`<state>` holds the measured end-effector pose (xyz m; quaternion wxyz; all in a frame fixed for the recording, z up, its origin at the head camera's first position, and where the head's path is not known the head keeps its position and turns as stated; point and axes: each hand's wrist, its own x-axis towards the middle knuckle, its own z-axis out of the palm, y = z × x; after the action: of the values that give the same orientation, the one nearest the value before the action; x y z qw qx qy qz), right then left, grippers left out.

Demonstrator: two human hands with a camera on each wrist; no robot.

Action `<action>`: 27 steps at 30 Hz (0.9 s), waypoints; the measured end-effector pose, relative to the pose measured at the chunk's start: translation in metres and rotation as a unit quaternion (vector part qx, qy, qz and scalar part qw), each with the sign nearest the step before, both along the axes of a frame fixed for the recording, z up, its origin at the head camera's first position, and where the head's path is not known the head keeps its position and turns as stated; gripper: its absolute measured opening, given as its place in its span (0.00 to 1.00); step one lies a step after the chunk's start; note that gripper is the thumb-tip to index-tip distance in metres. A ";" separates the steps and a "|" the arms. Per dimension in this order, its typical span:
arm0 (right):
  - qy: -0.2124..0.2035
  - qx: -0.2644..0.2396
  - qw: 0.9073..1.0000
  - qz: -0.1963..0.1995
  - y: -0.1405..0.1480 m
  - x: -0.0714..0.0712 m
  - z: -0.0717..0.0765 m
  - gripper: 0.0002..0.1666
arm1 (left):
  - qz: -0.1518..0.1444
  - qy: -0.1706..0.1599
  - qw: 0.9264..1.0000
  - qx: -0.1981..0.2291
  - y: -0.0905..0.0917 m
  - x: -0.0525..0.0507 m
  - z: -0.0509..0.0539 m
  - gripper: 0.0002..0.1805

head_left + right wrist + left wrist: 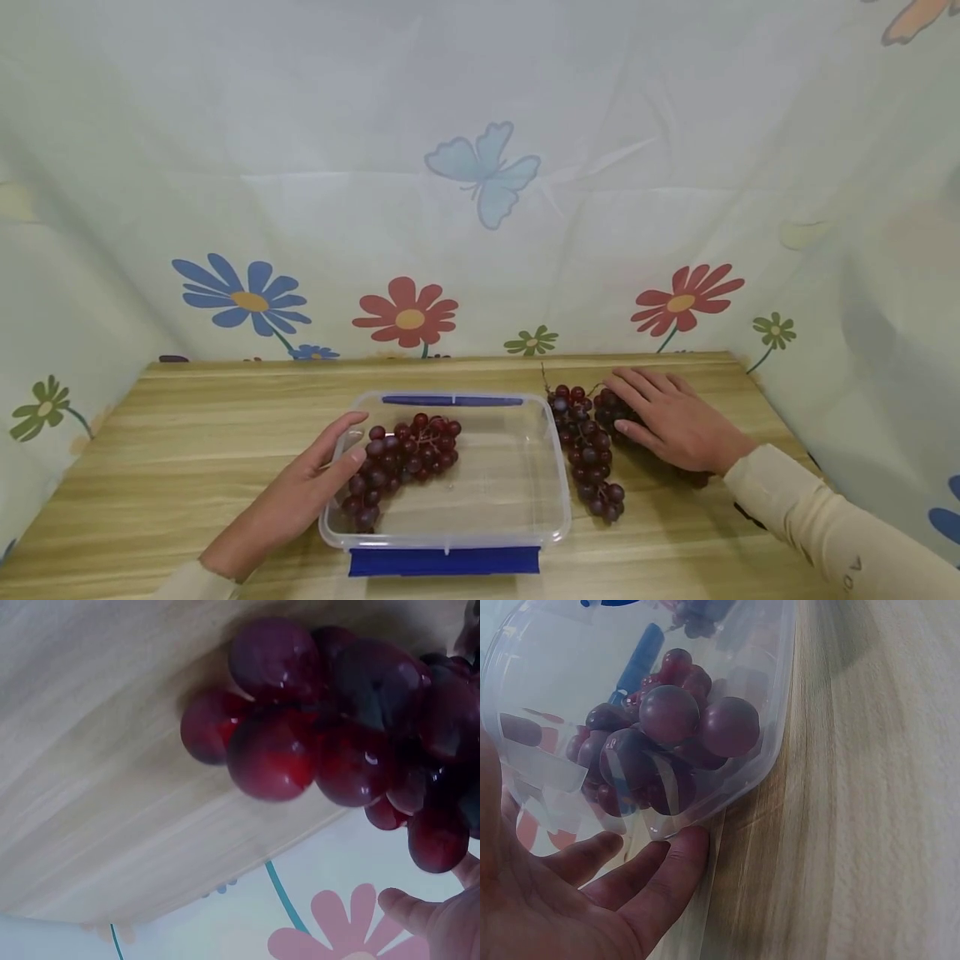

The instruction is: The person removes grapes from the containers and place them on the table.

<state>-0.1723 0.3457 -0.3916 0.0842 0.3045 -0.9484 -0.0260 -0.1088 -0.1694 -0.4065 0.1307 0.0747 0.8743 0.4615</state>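
A clear plastic container (487, 533) with blue clips stands on the table, holding one bunch of dark red grapes (411, 450) in its left part. My left hand (300, 483) is at its left wall, fingers loosely extended; in the left wrist view the fingertips (686, 844) touch or nearly touch the wall. Right of the container lies a second bunch (588, 450). My right hand (678, 421) rests over a third bunch (611, 404), partly covering it, with fingers extended. The right wrist view shows grapes (352, 757) close up beside the hand (442, 915).
The wood-pattern table (187, 442) extends left of the container. A cloth (337, 167) printed with flowers and a butterfly hangs behind the table and along both sides. A small dark object (750, 515) shows partly beneath the right sleeve.
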 end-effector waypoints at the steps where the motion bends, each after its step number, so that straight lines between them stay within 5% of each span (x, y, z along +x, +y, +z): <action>1: -0.001 0.000 1.000 0.000 0.000 0.000 0.001 0.37 | 0.000 0.000 1.000 0.000 0.000 0.000 0.000 0.33; 27: -0.023 -0.011 0.998 0.054 -0.027 0.005 0.028 0.41 | 0.008 -0.010 1.000 -0.001 0.000 0.000 0.002 0.33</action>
<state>-0.1676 0.3191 -0.3632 0.0669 0.3544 -0.9327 -0.0036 -0.1084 -0.1689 -0.4048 0.1357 0.0634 0.8742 0.4619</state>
